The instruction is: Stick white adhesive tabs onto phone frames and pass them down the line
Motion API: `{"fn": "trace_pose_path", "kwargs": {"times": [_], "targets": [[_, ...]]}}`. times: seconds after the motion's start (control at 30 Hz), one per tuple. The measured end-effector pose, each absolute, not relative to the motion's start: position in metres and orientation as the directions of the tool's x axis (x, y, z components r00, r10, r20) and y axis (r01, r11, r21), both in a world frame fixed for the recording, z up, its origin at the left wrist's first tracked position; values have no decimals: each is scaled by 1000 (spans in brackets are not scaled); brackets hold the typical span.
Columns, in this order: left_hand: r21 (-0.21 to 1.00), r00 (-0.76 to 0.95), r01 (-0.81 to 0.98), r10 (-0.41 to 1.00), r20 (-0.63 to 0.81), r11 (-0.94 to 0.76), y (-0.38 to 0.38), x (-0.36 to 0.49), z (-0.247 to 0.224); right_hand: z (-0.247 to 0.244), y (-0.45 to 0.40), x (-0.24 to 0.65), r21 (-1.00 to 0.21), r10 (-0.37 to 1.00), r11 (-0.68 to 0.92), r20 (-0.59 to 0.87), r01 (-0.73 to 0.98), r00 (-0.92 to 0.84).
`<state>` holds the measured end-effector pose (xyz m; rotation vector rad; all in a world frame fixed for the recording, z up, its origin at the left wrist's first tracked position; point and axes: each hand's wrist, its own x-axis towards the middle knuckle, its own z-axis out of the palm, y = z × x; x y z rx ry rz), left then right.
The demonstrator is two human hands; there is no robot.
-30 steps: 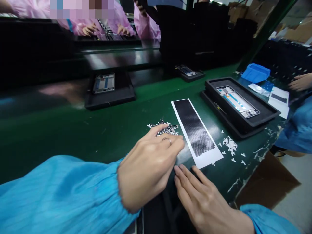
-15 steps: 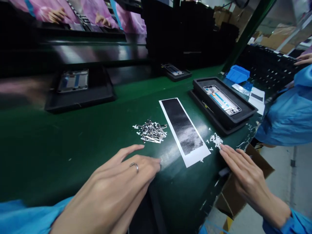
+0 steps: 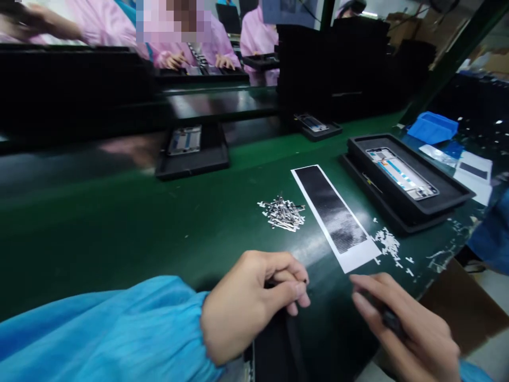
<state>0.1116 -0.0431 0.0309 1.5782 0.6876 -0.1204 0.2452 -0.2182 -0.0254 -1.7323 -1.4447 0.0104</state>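
My left hand [image 3: 262, 297] is closed in a pinch above a black tray [image 3: 274, 353] at the bottom edge. A tiny dark speck shows at its fingertips, too small to name. My right hand [image 3: 413, 323] is curled at the table's edge, around a dark slim object [image 3: 392, 321] whose kind I cannot make out. Between and beyond the hands lies a white sheet [image 3: 353, 262] bearing a black panel of fine strips [image 3: 330, 204]. Left of it is a pile of thin silvery and black strips [image 3: 284, 213]; right of it, small white scraps [image 3: 387, 241] are scattered.
Stacked black trays [image 3: 413, 212] at the right hold a phone frame [image 3: 401, 172]. Two more trays with frames, one at the left [image 3: 193, 170] and one at the back [image 3: 318, 132], stand farther off. A blue bin [image 3: 433, 127] is at far right. Co-workers in pink sit opposite.
My left hand has gone from loosely stretched to a pinch. My right hand has drawn back from the white scraps, which now lie more spread, and curled around the dark object. The view has swung left.
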Motion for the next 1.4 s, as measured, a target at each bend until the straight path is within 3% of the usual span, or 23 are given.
{"fn": "trace_pose_path", "kwargs": {"times": [0.07,0.17,0.27,0.43,0.5,0.6,0.73,0.87,1.03,1.2,1.3,1.4], "targets": [[876,818,481,367,-443,-16,-46,109,35,-14,-193,229,-749,864,123,403,651,302],[846,814,512,399,-422,-150,-48,98,41,1,-165,215,-912,945,104,216,397,248],[800,814,532,426,-395,-276,-48,80,45,10,-153,211,-963,982,36,84,266,172],[859,871,360,462,-169,-364,-48,48,44,9,-148,205,-989,998,-28,-20,145,56],[903,813,346,563,-151,-257,-45,41,43,7,-146,200,-990,992,7,26,144,127],[960,693,280,688,-216,19,-37,35,39,7,-144,191,-967,908,168,228,193,352],[930,691,160,636,-345,331,-34,31,32,7,-141,176,-891,787,295,432,346,442],[886,701,-42,645,-303,462,-43,31,27,3,-140,163,-858,759,355,496,370,421],[837,652,-198,706,-276,510,-46,32,30,0,-138,155,-860,790,389,496,330,360],[918,637,-136,742,-206,372,-44,22,38,8,-138,160,-905,909,248,341,347,241],[991,671,29,732,-115,129,-46,17,38,14,-139,165,-896,921,214,318,390,225],[988,683,104,730,15,-118,-50,16,32,17,-139,167,-896,959,145,233,421,165]]}}
